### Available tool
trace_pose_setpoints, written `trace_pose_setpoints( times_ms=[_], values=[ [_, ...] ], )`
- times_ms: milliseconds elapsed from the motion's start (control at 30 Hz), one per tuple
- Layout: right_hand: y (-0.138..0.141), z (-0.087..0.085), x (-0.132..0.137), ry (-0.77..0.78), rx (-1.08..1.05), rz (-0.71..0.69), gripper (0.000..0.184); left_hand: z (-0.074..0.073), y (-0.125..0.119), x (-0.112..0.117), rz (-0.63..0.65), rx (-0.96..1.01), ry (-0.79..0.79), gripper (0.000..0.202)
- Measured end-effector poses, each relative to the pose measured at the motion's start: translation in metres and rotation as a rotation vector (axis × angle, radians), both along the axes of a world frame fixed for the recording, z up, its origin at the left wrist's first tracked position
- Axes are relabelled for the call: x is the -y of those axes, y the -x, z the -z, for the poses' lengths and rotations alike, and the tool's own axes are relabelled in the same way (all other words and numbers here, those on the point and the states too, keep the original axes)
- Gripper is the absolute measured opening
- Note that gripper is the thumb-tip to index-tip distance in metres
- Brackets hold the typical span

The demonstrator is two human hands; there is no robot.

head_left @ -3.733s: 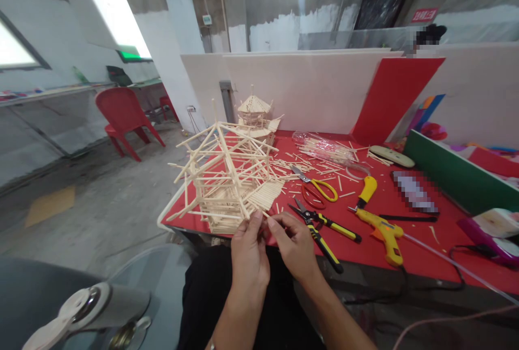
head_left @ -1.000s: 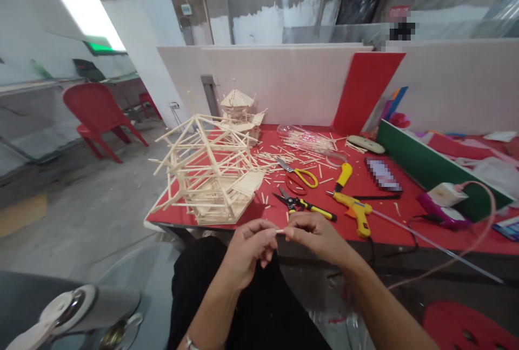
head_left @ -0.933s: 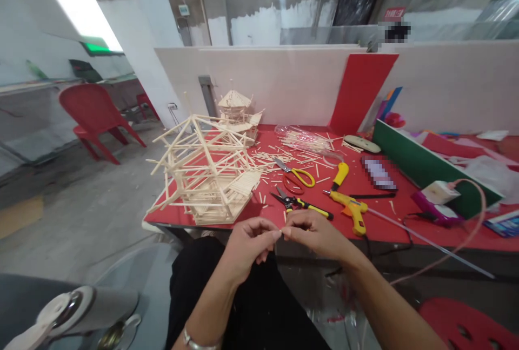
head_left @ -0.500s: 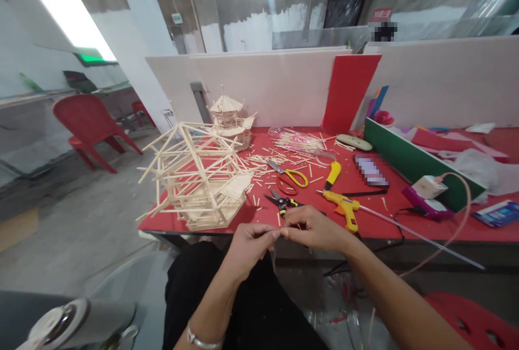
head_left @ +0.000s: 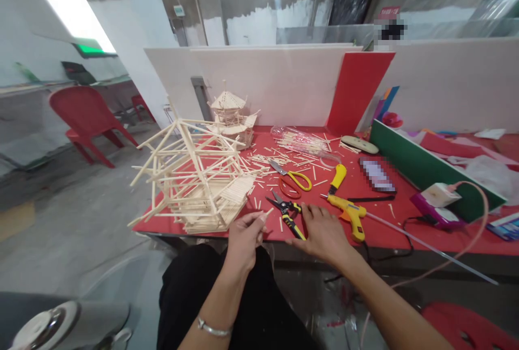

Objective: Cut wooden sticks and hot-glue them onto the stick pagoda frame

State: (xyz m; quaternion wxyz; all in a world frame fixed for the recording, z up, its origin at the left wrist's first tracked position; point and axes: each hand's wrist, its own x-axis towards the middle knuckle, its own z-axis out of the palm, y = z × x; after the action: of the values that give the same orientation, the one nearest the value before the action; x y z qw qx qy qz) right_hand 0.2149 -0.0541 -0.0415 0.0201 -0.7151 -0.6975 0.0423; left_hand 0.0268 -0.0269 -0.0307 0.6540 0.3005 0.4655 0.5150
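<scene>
Now - one short stick pinched, cutters under the other hand.
Left hand (head_left: 243,234) grips a short stick (head_left: 266,213) between closed fingers at the near edge of the red table (head_left: 373,228), just beside the stick model (head_left: 194,177). Right hand (head_left: 322,231) lies flat, fingers spread and empty, over the handles of the yellow-black cutters (head_left: 287,214) - glue gun (head_left: 349,214) just to its right, yellow scissors (head_left: 292,179) farther back.

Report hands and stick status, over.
Left hand pinching short stick. Right hand open, on cutters. Glue gun just beyond it; stick model left.
</scene>
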Motion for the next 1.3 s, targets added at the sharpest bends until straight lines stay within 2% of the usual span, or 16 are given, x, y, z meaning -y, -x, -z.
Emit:
trace_pose_setpoints(
  times_ms=[133, 300, 400, 467, 567, 633, 667, 767, 900, 1000, 1133, 1300],
  values=[
    [0.003, -0.005, -0.002, 0.066, -0.016, -0.002, 0.080, 0.006, -0.006, -0.006, -0.043, 0.022, 0.025, 0.037],
    [-0.010, -0.018, -0.014, 0.110, -0.228, -0.065, 0.040, 0.010, -0.008, -0.013, -0.107, 0.034, 0.031, 0.039],
    [-0.026, -0.021, -0.017, 0.196, -0.387, -0.068, 0.020, 0.010, -0.005, -0.015, -0.142, 0.045, 0.023, 0.041],
    [-0.038, -0.023, -0.012, 0.271, -0.663, -0.017, 0.017, 0.010, -0.004, -0.016, -0.151, 0.053, 0.019, 0.041],
    [-0.050, -0.023, 0.008, 0.351, -1.196, 0.079, 0.032, 0.009, -0.007, -0.018, -0.143, 0.061, 0.016, 0.041],
    [-0.050, -0.022, 0.024, 0.438, -1.418, 0.110, 0.041, 0.007, -0.013, -0.019, -0.122, 0.060, 0.018, 0.040],
    [-0.048, -0.022, 0.031, 0.496, -1.464, 0.118, 0.043, 0.007, -0.017, -0.019, -0.108, 0.059, 0.019, 0.039],
    [-0.034, -0.024, 0.043, 0.558, -1.358, 0.163, 0.045, 0.002, -0.028, -0.018, -0.067, 0.051, 0.014, 0.038],
    [-0.018, -0.034, 0.039, 0.376, -0.998, 0.046, 0.050, -0.006, -0.035, -0.015, -0.045, 0.035, -0.005, 0.038],
    [-0.014, -0.037, 0.032, 0.236, -0.831, -0.010, 0.058, -0.012, -0.033, -0.013, -0.042, 0.037, -0.014, 0.039],
    [-0.012, -0.031, 0.029, 0.152, -0.691, -0.044, 0.061, -0.014, -0.031, -0.011, -0.051, 0.027, -0.042, 0.040],
    [-0.009, -0.025, 0.033, 0.104, -0.590, -0.039, 0.061, -0.009, -0.034, -0.007, -0.031, -0.045, -0.097, 0.034]
  ],
)
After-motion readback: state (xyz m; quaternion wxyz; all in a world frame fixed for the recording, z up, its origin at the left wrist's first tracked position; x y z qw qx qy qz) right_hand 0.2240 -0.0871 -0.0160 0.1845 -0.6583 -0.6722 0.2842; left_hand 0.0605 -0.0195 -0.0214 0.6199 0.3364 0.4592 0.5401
